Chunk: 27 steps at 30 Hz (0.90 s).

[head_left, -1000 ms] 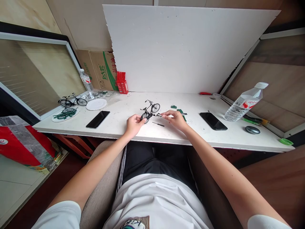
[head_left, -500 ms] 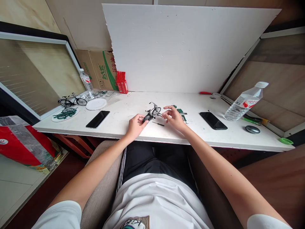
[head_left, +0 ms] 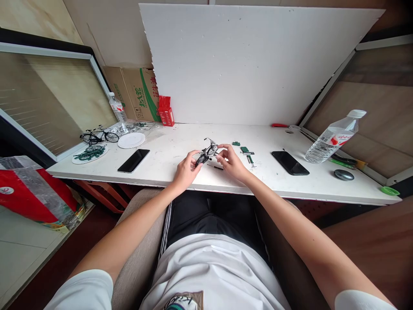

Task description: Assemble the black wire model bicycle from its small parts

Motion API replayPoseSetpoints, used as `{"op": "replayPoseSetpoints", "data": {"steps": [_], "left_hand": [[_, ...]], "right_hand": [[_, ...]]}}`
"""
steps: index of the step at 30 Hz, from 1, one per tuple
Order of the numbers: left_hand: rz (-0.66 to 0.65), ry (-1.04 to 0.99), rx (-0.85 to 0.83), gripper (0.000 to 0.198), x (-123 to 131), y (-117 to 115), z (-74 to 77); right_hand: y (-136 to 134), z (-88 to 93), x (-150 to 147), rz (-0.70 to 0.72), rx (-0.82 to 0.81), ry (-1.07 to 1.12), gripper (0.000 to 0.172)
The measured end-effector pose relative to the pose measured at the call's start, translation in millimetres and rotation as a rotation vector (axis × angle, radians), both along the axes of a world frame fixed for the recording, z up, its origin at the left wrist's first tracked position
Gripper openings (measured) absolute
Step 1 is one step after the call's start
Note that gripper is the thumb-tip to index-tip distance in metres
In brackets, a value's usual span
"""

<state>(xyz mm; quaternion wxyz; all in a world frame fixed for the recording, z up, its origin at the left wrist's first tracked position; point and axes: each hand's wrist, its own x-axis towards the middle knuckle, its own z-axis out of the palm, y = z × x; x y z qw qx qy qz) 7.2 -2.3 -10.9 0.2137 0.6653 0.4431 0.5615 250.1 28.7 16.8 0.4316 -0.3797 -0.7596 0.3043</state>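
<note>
A small black model bicycle (head_left: 208,152) is tilted above the white table's front middle. My left hand (head_left: 188,169) pinches its near wheel between thumb and fingers. On the other side, my right hand (head_left: 231,161) has thumb and fingers closed at the bicycle's far wheel. The fingertips partly hide where each hand meets the model. Below the bicycle lies a thin black rod (head_left: 218,168). Several green and silver model pieces (head_left: 245,150) lie just right of my right hand.
A black phone (head_left: 133,160) lies left, another phone (head_left: 289,163) right. Beyond that one stand a water bottle (head_left: 332,137) and a dark oval object (head_left: 343,174). A second model bicycle (head_left: 99,136), a white round lid (head_left: 131,140) and a red box (head_left: 166,112) are at the left.
My right hand has moved left, closer to the bicycle, and its fingers have closed at the far wheel. The green pieces show more fully. My left hand keeps its hold.
</note>
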Motion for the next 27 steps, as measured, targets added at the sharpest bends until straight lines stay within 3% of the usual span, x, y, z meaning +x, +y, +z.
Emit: {"op": "replayPoseSetpoints", "data": {"steps": [3, 8, 17, 27], "left_hand": [[0.001, 0.013, 0.001, 0.057, -0.4, 0.2, -2.3], [-0.006, 0.073, 0.027, 0.069, -0.4, -2.6, -1.9], [0.008, 0.163, 0.064, 0.039, -0.1, 1.2, -8.2], [0.014, 0.143, 0.046, 0.041, 1.2, 0.1, -8.6]], "right_hand": [[-3.4, 4.2, -5.1, 0.012, -0.037, 0.123, 0.054], [-7.2, 7.1, -10.4, -0.004, -0.064, 0.13, 0.048], [-3.9, -4.0, -15.4, 0.044, -0.069, 0.093, 0.041], [-12.1, -3.2, -25.2, 0.043, -0.058, 0.121, 0.036]]}}
